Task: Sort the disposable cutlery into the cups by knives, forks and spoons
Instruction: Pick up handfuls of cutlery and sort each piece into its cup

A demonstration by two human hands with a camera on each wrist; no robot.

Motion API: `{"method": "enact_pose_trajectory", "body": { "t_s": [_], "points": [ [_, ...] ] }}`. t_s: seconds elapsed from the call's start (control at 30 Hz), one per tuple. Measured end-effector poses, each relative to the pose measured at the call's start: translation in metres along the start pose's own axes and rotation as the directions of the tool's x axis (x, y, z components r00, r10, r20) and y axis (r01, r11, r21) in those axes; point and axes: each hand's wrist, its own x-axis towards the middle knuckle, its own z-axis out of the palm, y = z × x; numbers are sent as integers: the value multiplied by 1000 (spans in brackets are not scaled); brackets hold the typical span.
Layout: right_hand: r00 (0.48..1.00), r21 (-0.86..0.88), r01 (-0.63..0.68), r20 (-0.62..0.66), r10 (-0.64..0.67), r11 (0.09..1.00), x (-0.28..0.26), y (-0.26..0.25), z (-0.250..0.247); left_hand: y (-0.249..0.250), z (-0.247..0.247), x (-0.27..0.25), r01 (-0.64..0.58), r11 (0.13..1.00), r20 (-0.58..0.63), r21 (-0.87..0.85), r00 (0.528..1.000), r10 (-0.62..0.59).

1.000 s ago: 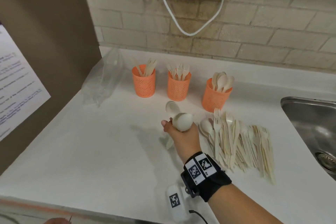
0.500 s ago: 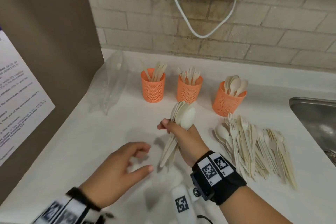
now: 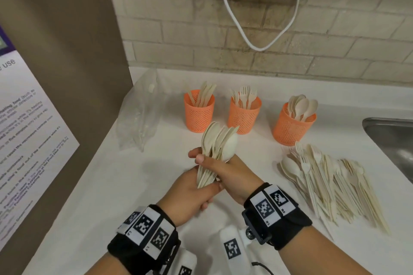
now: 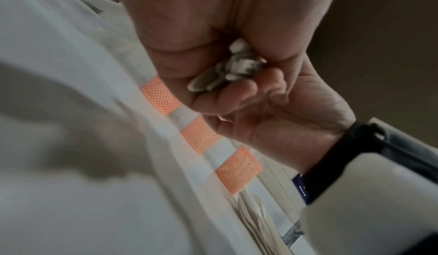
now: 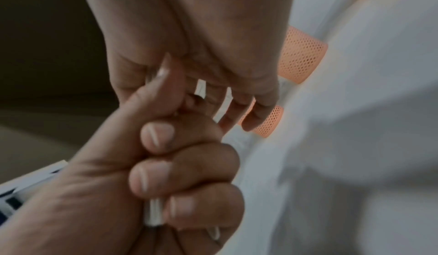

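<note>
While both grip the spoon bundle (image 3: 218, 147), right hand (image 3: 232, 174) mid-stems, left hand (image 3: 190, 194) handle ends

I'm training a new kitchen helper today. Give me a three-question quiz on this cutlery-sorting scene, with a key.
1. True or false: the right hand alone holds the bundle of spoons.
2. How many orange mesh cups stand on the counter?
3. What does the middle cup hold: A knives, B forks, C spoons?

Key: 1 false, the left hand grips the handles too; 2 three; 3 B.
</note>
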Motion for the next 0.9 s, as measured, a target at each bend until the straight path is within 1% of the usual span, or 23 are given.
{"method": "enact_pose_trajectory", "body": {
  "t_s": [0.1,0.17,0.23,0.27,0.43,0.6,0.7,0.77,0.8,0.83,0.87,0.9],
  "points": [
    [988,-115,58,-133,-73,992,6,5,4,-3,-10,3,-77,997,-137,23,987,79],
    [971,-136,82,-212,-110,987,9,8,7,-5,-19,4,-114,993,-167,23,979,117],
    [968,-117,93,-223,-117,989,11,10,10,-7,-24,3,-130,991,-161,28,978,133],
    [971,-95,87,-214,-106,992,11,10,12,-8,-26,3,-115,993,-158,18,981,116],
    [990,-40,17,-141,-23,999,9,9,14,-6,-35,0,33,983,-111,-183,992,-54],
    [988,-79,4,-156,-16,997,10,6,12,-6,-33,1,57,933,19,-357,998,-54],
    [983,-86,11,-183,-27,996,10,2,12,-5,-31,1,77,899,32,-432,997,-70],
    [963,-145,18,-262,-56,989,12,0,13,-5,-29,2,80,895,20,-439,997,-80],
    [941,-186,25,-327,-86,982,12,-1,14,-5,-28,2,83,892,14,-445,996,-86],
    [907,-251,44,-396,-144,967,12,0,15,-4,-28,3,87,886,12,-455,996,-91],
    [867,-347,73,-442,-231,935,12,1,16,-4,-27,4,86,881,10,-465,996,-92],
    [835,-450,110,-442,-328,886,11,1,17,-3,-25,4,85,877,11,-474,996,-91]
  ]
}}
